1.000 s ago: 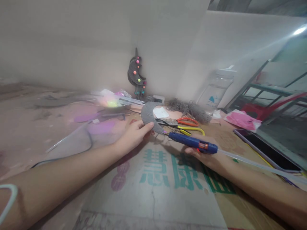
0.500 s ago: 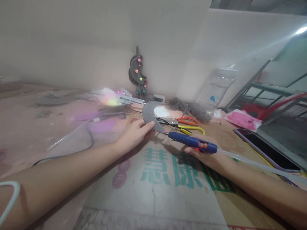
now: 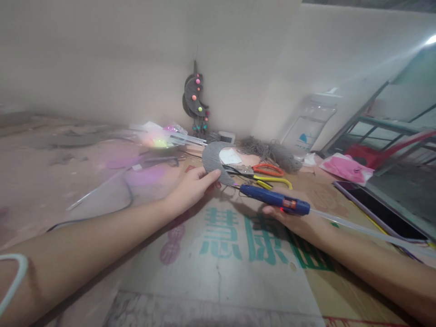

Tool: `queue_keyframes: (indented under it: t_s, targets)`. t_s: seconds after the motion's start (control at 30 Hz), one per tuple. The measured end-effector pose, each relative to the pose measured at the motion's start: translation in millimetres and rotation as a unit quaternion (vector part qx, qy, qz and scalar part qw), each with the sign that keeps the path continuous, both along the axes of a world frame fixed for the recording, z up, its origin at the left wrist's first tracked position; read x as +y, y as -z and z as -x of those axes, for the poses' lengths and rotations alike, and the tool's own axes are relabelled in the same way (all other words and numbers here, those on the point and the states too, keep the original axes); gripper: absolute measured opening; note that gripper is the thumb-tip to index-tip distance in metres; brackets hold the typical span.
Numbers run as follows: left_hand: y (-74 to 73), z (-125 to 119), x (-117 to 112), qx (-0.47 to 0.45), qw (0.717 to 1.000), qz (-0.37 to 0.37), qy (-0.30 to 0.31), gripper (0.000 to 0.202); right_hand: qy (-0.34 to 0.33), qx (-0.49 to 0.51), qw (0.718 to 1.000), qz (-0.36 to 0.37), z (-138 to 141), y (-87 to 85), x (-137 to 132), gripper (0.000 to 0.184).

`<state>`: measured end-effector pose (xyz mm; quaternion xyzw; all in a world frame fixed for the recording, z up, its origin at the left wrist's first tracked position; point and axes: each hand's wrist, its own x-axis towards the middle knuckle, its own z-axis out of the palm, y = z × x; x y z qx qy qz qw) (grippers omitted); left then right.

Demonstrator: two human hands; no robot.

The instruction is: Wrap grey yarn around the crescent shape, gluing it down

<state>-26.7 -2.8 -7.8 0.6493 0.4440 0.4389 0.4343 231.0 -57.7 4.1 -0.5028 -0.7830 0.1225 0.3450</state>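
Between the thumb and fingers of my left hand is a grey crescent moon, wrapped in yarn and held up off the table. My right hand grips a blue hot glue gun, its red light glowing and a clear glue stick trailing from its back. The gun's nozzle is at the crescent's lower tip; whether they touch I cannot tell. Behind them lie orange-handled scissors and a yellow-handled tool. The right hand's fingers are partly hidden beneath the gun.
Printed cardboard covers the table under my hands. A grey yarn bundle, a clear bottle, a pink packet and a phone stand or lie to the right. Clear sticks lie behind. A decorated moon ornament hangs against the wall.
The view has shifted very slightly. Both hands keep their hold, and the glue gun stays at the crescent's lower tip.
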Motion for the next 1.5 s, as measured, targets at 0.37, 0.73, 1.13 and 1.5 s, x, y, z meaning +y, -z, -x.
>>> queue_keyframes:
  t_s: [0.37, 0.73, 1.13, 1.5]
  targets:
    - [-5.4, -1.3, -3.3, -0.002, 1.000, 0.007, 0.002, 0.038, 0.004, -0.067, 0.997, -0.035, 3.0, -6.8, 1.0, 0.032]
    - [-3.3, -1.3, -4.0, -0.012, 1.000, 0.016, 0.010, 0.040, 0.003, -0.071, 0.997, -0.040, 4.0, -6.8, -1.5, 0.032]
    - [-4.4, 0.9, -3.8, 0.025, 1.000, 0.005, 0.012, 0.042, 0.013, -0.077, 0.997, -0.025, 1.1, -3.7, -1.5, 0.028]
    - [-4.0, 1.9, -0.9, 0.021, 1.000, 0.012, 0.007, 0.040, 0.039, -0.070, 0.996, 0.025, 0.2, -5.1, -2.7, 0.032]
